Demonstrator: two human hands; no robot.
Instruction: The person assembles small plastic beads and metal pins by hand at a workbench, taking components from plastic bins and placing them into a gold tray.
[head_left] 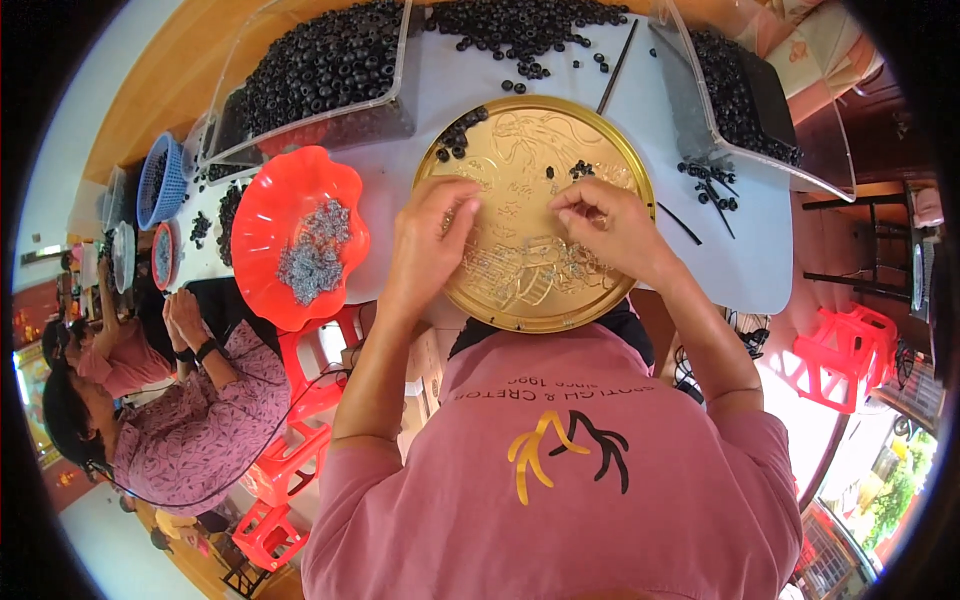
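A round gold tray (535, 125) with a raised pattern rests at the table's near edge, before my body. Above its left side, my left hand (437, 232) is closed, thumb and forefinger drawn together. My right hand (605, 218) pinches over the tray's right side, fingertips pointing at the left hand. Whatever either hand holds is too small to make out. Black round beads (458, 138) lie on the tray's upper left rim. Several small black pieces (581, 169) sit just beyond my right fingers. Thin shiny wire-like bits (535, 272) appear scattered over the tray's near part.
Left of the tray stands a red scalloped bowl (262, 215) with small grey metal pieces (315, 255). Clear bins (408, 75) of black beads stand at the back. Loose beads (520, 30) and thin black rods (618, 68) lie on the table. A co-worker (200, 420) sits at left.
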